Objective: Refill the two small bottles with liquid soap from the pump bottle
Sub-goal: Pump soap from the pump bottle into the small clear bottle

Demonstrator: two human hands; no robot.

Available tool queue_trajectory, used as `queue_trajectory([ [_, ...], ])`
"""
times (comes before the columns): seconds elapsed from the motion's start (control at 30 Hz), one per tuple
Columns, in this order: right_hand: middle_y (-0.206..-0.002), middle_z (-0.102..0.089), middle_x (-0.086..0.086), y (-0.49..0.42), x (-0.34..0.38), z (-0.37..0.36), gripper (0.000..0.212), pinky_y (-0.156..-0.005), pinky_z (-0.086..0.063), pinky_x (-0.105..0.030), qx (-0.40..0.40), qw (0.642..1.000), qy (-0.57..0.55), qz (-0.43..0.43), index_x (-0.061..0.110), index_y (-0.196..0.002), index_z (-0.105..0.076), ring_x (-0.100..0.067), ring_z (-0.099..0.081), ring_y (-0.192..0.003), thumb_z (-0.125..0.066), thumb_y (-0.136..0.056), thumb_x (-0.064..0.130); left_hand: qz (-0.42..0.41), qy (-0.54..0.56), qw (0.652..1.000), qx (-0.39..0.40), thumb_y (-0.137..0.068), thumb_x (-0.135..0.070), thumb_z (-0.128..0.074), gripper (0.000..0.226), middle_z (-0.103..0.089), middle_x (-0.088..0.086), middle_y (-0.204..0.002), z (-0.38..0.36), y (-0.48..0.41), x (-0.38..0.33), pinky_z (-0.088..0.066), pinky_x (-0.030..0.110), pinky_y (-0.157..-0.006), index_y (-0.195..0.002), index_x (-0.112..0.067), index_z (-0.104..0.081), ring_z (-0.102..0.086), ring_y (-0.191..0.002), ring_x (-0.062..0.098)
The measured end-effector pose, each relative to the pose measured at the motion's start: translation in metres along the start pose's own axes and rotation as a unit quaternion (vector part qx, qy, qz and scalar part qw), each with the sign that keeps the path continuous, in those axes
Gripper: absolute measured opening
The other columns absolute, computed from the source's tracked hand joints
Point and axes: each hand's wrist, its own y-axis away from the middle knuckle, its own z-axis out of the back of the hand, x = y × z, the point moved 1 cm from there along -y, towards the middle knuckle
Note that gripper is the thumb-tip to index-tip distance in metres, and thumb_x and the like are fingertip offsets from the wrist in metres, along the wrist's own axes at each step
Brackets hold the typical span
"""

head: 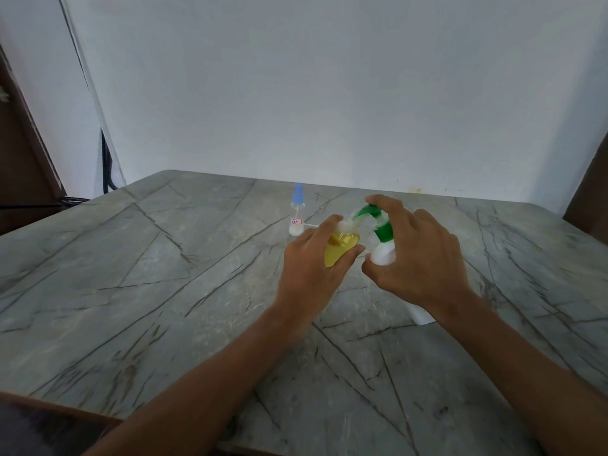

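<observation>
My left hand (312, 268) grips a small clear bottle (340, 246) holding yellow liquid, its open mouth tilted up under the green nozzle. My right hand (418, 258) wraps around the white pump bottle (383, 253), with the index finger lying on top of its green pump head (370, 210). The pump bottle's base shows below my wrist, standing on the table. A second small clear bottle (297, 215) with a blue cap and a small label stands upright farther back, left of the pump head. It looks nearly empty.
The grey marble-patterned table (164, 291) stretches wide to the left and towards me. A thin white stick lies beside the blue-capped bottle. A white wall rises just behind the table's far edge, and dark cables hang at the far left.
</observation>
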Motion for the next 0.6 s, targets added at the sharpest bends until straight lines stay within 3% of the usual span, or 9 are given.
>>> queue_trajectory([
  [0.1, -0.094, -0.064, 0.007, 0.001, 0.0011, 0.0009, 0.097, -0.059, -0.046, -0.029, 0.015, 1.0, 0.019, 0.003, 0.037, -0.145, -0.026, -0.016, -0.051, -0.077, -0.075, -0.063, 0.047, 0.002, -0.011, 1.0, -0.001, -0.081, -0.053, -0.064, 0.053, -0.065, -0.007, -0.106, 0.0015, -0.0009, 0.0008, -0.045, 0.013, -0.077, -0.126, -0.028, -0.051, -0.056, -0.089, 0.004],
  [0.17, -0.094, -0.064, 0.007, 0.0012, 0.0009, 0.0019, 0.094, -0.061, -0.044, -0.028, 0.018, 1.0, 0.013, 0.0, 0.037, -0.144, -0.028, -0.016, -0.052, -0.078, -0.075, -0.063, 0.046, 0.003, -0.015, 1.0, -0.001, -0.081, -0.054, -0.063, 0.053, -0.064, -0.008, -0.106, 0.0015, -0.0013, 0.0, -0.039, 0.006, -0.074, -0.127, -0.029, -0.051, -0.054, -0.088, 0.002],
  [0.33, -0.092, -0.065, 0.005, -0.0015, 0.0018, 0.0016, 0.087, -0.062, -0.041, -0.025, 0.017, 1.0, 0.005, 0.004, 0.03, -0.137, -0.039, -0.015, -0.051, -0.075, -0.078, -0.06, 0.045, 0.003, -0.003, 1.0, -0.002, -0.081, -0.052, -0.064, 0.054, -0.064, -0.007, -0.106, 0.0019, -0.0007, -0.0014, -0.049, 0.018, -0.078, -0.127, -0.028, -0.051, -0.055, -0.089, 0.004],
  [0.6, -0.088, -0.066, -0.001, -0.0031, 0.0023, 0.0028, 0.078, -0.062, -0.043, -0.028, 0.001, 1.0, -0.022, 0.0, 0.02, -0.125, -0.051, -0.013, -0.047, -0.072, -0.084, -0.057, 0.041, -0.01, -0.007, 1.0, 0.01, -0.081, -0.053, -0.064, 0.054, -0.065, -0.004, -0.109, -0.0018, 0.0, -0.0001, -0.051, 0.019, -0.076, -0.126, -0.027, -0.051, -0.055, -0.09, 0.004],
])
